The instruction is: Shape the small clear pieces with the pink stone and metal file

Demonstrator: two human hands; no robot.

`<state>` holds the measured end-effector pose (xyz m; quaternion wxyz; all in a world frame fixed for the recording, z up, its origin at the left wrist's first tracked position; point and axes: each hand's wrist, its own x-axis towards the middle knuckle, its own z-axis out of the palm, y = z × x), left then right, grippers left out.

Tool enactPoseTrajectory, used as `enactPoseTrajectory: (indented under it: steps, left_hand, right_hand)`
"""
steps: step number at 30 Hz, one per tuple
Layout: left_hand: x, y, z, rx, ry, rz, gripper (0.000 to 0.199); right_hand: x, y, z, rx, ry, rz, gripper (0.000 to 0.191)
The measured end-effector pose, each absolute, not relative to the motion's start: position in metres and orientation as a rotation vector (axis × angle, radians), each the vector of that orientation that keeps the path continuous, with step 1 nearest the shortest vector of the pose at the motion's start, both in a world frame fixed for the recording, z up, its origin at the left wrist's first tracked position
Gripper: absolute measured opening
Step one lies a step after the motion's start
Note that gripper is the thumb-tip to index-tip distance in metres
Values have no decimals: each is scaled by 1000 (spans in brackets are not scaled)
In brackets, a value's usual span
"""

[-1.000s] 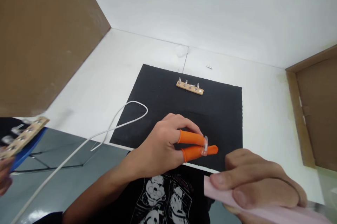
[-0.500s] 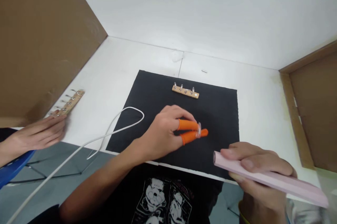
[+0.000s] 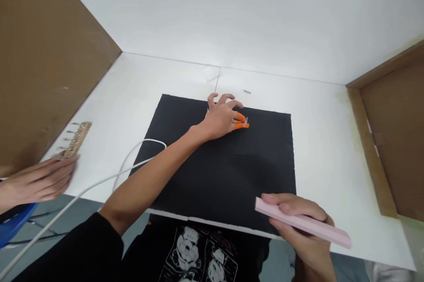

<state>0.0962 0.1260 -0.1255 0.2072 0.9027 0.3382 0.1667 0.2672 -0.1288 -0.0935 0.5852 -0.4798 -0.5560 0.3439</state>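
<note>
Remotely, I swing my left hand (image 3: 220,119) to the far edge of the black mat (image 3: 212,176), orange-capped fingers (image 3: 240,116) pinching a clear piece (image 3: 246,120), well apart from the pink bar (image 3: 318,228) my right hand (image 3: 303,218) grips at the near right corner

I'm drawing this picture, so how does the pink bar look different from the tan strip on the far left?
The pink bar looks plain; the tan strip has a row of shiny prongs. The right hand holds the pink bar; another person's hand holds the tan strip. Both are long and narrow.
</note>
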Motion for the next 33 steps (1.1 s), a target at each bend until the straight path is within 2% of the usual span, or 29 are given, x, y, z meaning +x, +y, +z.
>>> enactPoseTrajectory:
  steps: [11,33]
  left_hand:
    - [90,130,-137,2546,977,395,15]
    - [89,132,-117,2619,953,339,10]
  right_hand:
    - [263,-120,-98,-1154,-1294,813,30]
    - [262,-119,-103,-1177,-1358,796,28]
